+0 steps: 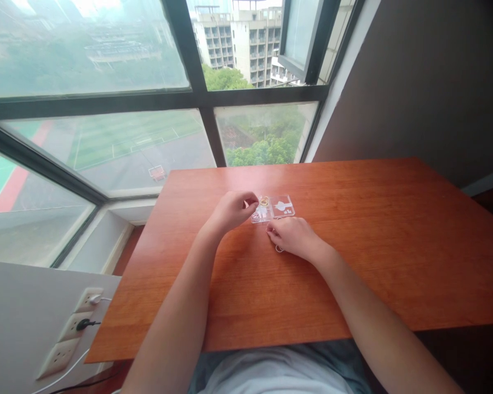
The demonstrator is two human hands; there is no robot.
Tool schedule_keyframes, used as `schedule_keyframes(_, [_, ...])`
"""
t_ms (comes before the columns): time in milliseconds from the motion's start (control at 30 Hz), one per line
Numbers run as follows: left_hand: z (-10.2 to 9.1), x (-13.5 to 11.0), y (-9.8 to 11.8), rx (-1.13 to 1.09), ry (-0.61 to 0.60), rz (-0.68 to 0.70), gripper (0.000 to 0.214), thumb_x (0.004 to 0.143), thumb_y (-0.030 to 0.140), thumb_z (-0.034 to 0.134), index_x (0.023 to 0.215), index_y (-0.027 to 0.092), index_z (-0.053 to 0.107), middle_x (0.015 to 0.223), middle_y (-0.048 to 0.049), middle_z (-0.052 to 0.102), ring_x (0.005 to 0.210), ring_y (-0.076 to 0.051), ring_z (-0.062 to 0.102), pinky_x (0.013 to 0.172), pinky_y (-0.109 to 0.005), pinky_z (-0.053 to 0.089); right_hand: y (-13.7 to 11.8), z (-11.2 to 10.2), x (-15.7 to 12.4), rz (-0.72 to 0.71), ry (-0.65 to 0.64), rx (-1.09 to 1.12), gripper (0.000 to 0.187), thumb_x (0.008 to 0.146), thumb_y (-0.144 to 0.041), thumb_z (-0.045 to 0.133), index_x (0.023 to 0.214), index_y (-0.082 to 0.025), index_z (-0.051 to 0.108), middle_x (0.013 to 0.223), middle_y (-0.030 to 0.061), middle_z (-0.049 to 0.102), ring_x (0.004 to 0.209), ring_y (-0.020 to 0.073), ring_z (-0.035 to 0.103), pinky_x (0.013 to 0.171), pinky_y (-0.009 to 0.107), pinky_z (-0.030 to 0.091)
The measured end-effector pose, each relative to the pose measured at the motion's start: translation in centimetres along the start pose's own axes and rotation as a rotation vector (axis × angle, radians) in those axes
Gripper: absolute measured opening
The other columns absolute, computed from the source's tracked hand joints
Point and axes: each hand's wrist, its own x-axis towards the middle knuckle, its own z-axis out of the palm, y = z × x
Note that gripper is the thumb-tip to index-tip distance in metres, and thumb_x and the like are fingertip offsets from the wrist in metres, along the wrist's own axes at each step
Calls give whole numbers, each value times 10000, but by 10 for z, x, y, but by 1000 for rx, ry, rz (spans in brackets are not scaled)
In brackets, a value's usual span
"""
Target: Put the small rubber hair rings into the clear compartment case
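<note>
Two small clear plastic tags (276,208) with white printed figures lie side by side on the wooden table (373,251). My left hand (230,210) pinches the left edge of the left tag, its fingers closed, beside a small yellowish ring (264,201) at the tag's top. My right hand (293,236) rests on the table just below the tags, fingers curled on a thin white loop or cord (279,249) that peeks out under the palm.
Large windows (119,137) run along the table's far and left sides, with a dark wall (427,82) at right. Wall sockets (76,325) with plugged-in cables sit at lower left, beside the table's near left corner.
</note>
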Motion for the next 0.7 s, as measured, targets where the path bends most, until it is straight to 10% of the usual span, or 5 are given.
schedule_keyframes(700, [3, 0, 2, -102, -38, 7, 170, 820, 234, 535, 826, 148, 682, 723, -13, 659, 613, -99, 529, 561, -202, 383, 8, 0, 0, 0, 420, 263, 116, 842, -254, 553, 853, -222, 664, 640, -26, 641, 591, 113, 559, 603, 226, 315])
